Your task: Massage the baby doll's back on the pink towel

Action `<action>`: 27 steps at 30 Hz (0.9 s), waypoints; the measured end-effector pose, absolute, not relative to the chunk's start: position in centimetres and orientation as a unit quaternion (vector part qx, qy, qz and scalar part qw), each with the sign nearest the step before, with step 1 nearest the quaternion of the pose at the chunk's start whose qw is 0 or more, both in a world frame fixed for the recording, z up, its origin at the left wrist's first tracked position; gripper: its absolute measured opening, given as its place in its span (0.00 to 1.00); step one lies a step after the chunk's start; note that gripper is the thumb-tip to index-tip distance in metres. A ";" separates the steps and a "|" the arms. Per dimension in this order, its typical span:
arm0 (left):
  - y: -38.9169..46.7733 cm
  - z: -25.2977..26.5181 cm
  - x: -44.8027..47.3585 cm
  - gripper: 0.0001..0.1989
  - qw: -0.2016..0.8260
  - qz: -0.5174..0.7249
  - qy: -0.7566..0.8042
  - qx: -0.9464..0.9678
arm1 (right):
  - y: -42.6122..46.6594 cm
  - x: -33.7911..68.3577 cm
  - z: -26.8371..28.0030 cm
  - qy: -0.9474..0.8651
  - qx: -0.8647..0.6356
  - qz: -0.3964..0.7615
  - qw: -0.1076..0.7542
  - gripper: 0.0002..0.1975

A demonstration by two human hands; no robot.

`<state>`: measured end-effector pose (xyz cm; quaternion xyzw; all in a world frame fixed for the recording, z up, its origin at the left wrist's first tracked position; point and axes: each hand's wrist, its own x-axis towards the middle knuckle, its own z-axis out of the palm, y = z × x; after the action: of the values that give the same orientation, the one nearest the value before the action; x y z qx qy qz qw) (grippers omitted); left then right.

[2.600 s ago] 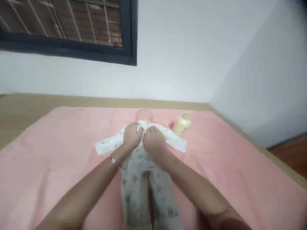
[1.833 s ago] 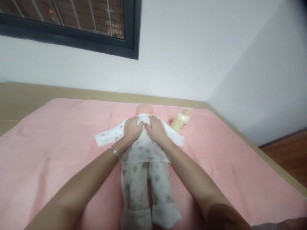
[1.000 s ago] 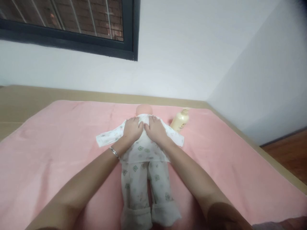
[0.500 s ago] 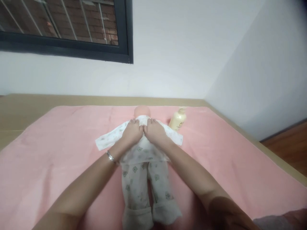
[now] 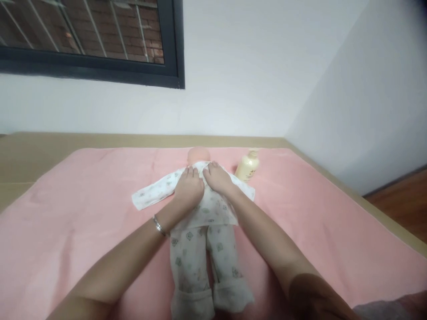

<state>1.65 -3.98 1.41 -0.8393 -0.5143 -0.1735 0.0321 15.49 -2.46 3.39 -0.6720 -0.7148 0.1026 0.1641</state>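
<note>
A baby doll (image 5: 213, 215) lies stretched out on a pink mat, its bald head (image 5: 199, 155) at the far end. It wears a pale top and trousers with small printed patterns, and its sleeves spread to both sides. My left hand (image 5: 189, 189) rests flat on the upper left of the doll's torso, fingers pointing away from me. Beside it, my right hand (image 5: 217, 178) lies on the upper right near the shoulder, its fingers laid over the cloth. Neither hand grips anything. The doll's face is not visible.
A pale yellow bottle (image 5: 247, 166) stands right of the doll, close to its sleeve. The pink mat (image 5: 83, 200) covers a wooden surface (image 5: 40, 144) that meets a white wall (image 5: 233, 89). A dark-framed window (image 5: 173, 66) is at upper left. Grey-pink fabric (image 5: 396, 306) shows at lower right.
My left hand has shifted slightly right and down toward the middle of the torso. My right hand has turned and moved a little up and right, so the thumbs no longer meet.
</note>
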 end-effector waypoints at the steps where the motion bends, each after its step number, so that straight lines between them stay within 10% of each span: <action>1: -4.0 1.3 1.6 0.24 0.031 -0.177 -0.506 -0.843 | -2.4 15.6 3.4 -0.722 -0.666 0.102 0.161 0.26; 12: -1.1 3.1 -0.1 0.24 -0.151 -0.208 -0.556 -0.790 | -6.3 12.8 4.2 -0.763 -0.636 -0.048 0.102 0.18; 27: -3.8 3.0 1.3 0.19 0.001 -0.093 -0.520 -0.849 | -2.2 15.8 3.3 -0.748 -0.639 0.065 0.165 0.24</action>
<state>1.30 -3.84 3.00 -0.8493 -0.5196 -0.0929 0.0010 15.82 -2.21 3.30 -0.6392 -0.7483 0.0646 0.1652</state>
